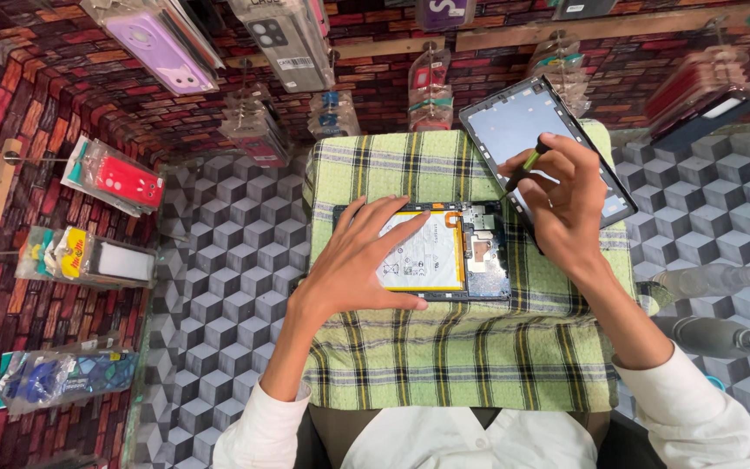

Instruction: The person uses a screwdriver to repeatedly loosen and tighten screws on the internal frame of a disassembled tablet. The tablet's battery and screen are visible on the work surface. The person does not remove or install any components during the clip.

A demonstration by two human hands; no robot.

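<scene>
An opened tablet (470,252) lies on a green checked cloth (462,356), its white battery and circuit board showing. My left hand (353,265) rests flat on the tablet's left part, fingers spread over the battery. My right hand (566,200) is raised just right of the tablet and grips a small screwdriver (527,165) with a green and black handle, tip pointing up and left. Behind that hand lies the tablet's removed back cover (514,122), tilted, inner side up.
The cloth sits on a surface with a grey cube pattern (236,260). Two clear bottles (713,334) lie at the right. Packaged phone cases (119,178) hang on pegs along the left and far brick-patterned walls.
</scene>
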